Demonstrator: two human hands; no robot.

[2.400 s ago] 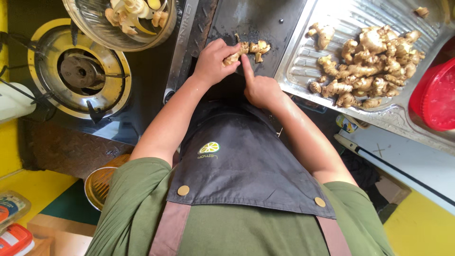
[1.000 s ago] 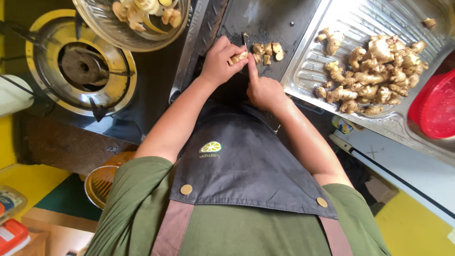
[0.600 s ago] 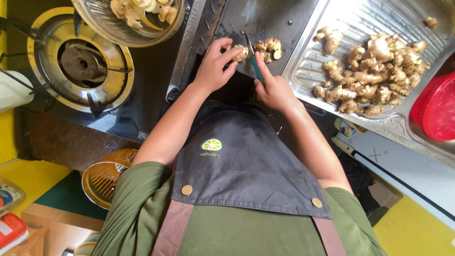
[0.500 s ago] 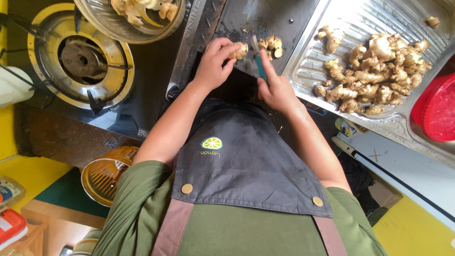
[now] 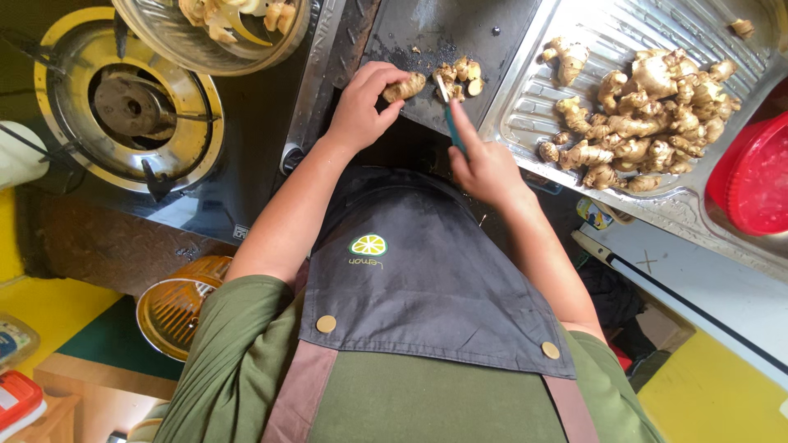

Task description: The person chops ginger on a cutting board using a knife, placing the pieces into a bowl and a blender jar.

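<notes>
— So, what sits furthest left?

— A gas burner (image 5: 131, 107) with a round metal ring, set in a dark stove top. Above it, at the top edge, a glass bowl (image 5: 164, 41) holds pale cut ginger pieces. Lower left, near the person's elbow, a round orange strainer (image 5: 176, 308) rests below the counter.

— And the hands?

— They are apart, both over a dark cutting board (image 5: 447, 37). The left hand (image 5: 361, 107) is curled around a small ginger piece (image 5: 405, 86), fingers and thumb pinching it against the board. Just to its right, the right hand (image 5: 484, 168) is wrapped around a knife (image 5: 447, 111) with a teal handle, the forefinger lying along it, the blade pointing at the board beside the held piece.

— Anything else on the board?

— A few cut ginger bits (image 5: 461, 75) lie just beyond the blade tip.

— Further right?

— A ribbed metal tray (image 5: 525, 123) carries a heap of whole ginger roots (image 5: 648, 115). At the far right edge, part of a red basket (image 5: 755, 176) shows. The person wears a dark apron (image 5: 419, 279) over a green shirt.
</notes>
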